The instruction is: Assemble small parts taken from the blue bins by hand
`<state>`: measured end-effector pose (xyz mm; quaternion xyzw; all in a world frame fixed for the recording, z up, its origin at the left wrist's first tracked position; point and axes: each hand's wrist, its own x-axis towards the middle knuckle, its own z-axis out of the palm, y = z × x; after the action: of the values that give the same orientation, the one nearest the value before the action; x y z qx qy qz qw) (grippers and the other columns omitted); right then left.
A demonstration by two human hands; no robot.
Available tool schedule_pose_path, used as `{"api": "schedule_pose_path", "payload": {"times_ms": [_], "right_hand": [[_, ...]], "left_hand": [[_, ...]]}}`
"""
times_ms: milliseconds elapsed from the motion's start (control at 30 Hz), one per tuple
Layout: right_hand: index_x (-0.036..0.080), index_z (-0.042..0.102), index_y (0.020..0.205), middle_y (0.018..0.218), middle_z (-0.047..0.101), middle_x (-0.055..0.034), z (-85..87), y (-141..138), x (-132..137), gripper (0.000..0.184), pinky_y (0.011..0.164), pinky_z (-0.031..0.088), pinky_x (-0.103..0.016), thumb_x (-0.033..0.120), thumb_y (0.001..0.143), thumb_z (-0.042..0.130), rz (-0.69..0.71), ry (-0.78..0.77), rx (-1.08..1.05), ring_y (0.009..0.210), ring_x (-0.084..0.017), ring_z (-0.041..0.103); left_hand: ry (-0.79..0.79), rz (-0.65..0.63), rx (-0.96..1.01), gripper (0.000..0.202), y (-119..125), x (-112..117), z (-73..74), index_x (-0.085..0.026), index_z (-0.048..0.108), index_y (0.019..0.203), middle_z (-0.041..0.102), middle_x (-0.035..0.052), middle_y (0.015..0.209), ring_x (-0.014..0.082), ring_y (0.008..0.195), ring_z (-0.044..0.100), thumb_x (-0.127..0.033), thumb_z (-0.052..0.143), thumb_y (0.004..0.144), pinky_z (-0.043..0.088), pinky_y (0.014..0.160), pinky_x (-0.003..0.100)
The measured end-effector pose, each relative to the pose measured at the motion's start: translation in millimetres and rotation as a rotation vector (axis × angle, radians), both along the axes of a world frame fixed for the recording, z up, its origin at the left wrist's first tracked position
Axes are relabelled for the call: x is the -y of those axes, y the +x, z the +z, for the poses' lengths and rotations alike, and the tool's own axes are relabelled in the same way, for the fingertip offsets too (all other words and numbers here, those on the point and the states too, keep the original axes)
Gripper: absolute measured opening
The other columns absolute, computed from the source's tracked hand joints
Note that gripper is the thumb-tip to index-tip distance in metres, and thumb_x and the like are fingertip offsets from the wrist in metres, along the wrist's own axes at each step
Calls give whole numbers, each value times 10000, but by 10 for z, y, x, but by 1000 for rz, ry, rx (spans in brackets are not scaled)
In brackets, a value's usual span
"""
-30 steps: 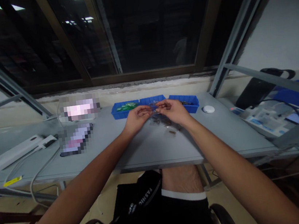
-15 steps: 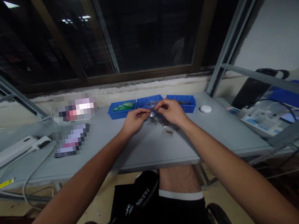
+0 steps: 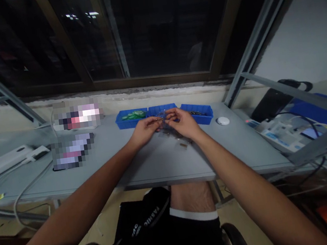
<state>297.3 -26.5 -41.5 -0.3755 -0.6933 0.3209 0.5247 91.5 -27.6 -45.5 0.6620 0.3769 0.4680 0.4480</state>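
Observation:
My left hand [image 3: 145,129] is closed in a pinch over the table in front of the blue bins, with a small thin brownish piece [image 3: 159,119] at its fingertips. Facing it, my right hand [image 3: 182,122] has its fingers curled and drawn together; what they hold is too small and hidden to tell. Beneath and beside the right hand lie small clear plastic bags [image 3: 169,132]. One clear bag with short brownish pieces [image 3: 183,145] is nearest to me. Behind my hands, the middle blue bin [image 3: 154,110] contains clear, shiny items.
The left blue bin [image 3: 121,124] holds green packets [image 3: 134,115]; the right blue bin [image 3: 207,119] holds dark metal parts. A round white disc [image 3: 222,121] lies right of it. A blurred-out phone-like object [image 3: 74,152], a white bar-shaped device [image 3: 3,163] and cables are leftward; a power strip [image 3: 279,135] is rightward.
My fingertips have moved slightly apart from the shiny plastic they both pinched. The thin brownish piece now shows at my left fingertips. The view has shifted slightly.

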Motion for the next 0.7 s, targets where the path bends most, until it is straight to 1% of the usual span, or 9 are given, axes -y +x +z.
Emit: {"api": "schedule_pose_path", "payload": {"times_ms": [100, 200, 267, 333, 433, 533, 600, 667, 700], "right_hand": [[203, 684, 1150, 851, 718, -18, 13, -4, 5, 392, 844, 565, -351, 294, 777, 764, 47, -44, -33, 791, -171, 665], [202, 722, 1045, 879, 744, -31, 49, -4, 30, 307, 855, 564, -354, 301, 761, 781, 33, -60, -43, 824, -184, 680], [205, 747, 938, 906, 758, -35, 75, 9, 50, 183, 881, 561, -364, 273, 768, 756, 1, -41, -7, 860, -195, 689], [218, 764, 853, 926, 757, -29, 100, 31, 65, 92, 956, 544, -384, 215, 778, 710, -31, 20, 46, 931, -205, 694], [236, 785, 803, 1000, 728, -41, 122, 68, 75, 147, 1049, 503, -406, 146, 768, 674, -75, 120, 84, 1059, -219, 675], [247, 794, 808, 1038, 712, -51, 102, 85, 57, 174, 1069, 495, -419, 129, 757, 676, -112, 146, 80, 1114, -231, 658], [245, 786, 812, 1024, 728, -46, 63, 78, 30, 167, 1032, 520, -411, 140, 764, 665, -98, 119, 54, 1098, -231, 669], [234, 773, 835, 983, 754, -39, 18, 57, 4, 155, 910, 570, -385, 170, 783, 641, -54, 25, 4, 953, -215, 705], [226, 767, 854, 954, 764, -35, 0, 43, -4, 156, 840, 583, -369, 188, 794, 629, -32, -31, -23, 856, -200, 711]], "left_hand": [[-24, -11, 67, 530, 16, 29, 44, -144, 709, 1137, 766, 57, 844, 174, 755, 696, -455, 868, 738, 560, 773, 319], [-5, 5, 107, 465, 8, 53, 93, -154, 681, 1104, 764, 49, 850, 171, 775, 707, -390, 858, 746, 560, 786, 313], [34, 0, 90, 381, -12, 55, 110, -157, 696, 1040, 771, 60, 903, 177, 821, 716, -378, 837, 763, 565, 831, 324], [75, -16, 47, 337, -34, 45, 109, -160, 726, 1003, 783, 84, 995, 199, 903, 725, -394, 822, 781, 563, 902, 352], [119, -31, 19, 299, -53, 20, 85, -170, 774, 985, 777, 112, 1156, 248, 1076, 712, -409, 804, 807, 540, 997, 391], [135, -35, 21, 246, -62, -5, 58, -182, 805, 972, 766, 111, 1198, 253, 1109, 699, -389, 766, 844, 549, 954, 371], [130, -25, 8, 240, -70, -15, 50, -185, 811, 975, 773, 104, 1140, 233, 1006, 708, -383, 735, 862, 564, 859, 348], [142, -1, -31, 229, -80, -16, 54, -186, 816, 968, 771, 96, 1092, 209, 910, 699, -365, 716, 865, 565, 814, 335], [154, 13, -56, 219, -84, -13, 59, -188, 819, 965, 767, 95, 1087, 204, 900, 694, -347, 711, 861, 566, 826, 336]]}}
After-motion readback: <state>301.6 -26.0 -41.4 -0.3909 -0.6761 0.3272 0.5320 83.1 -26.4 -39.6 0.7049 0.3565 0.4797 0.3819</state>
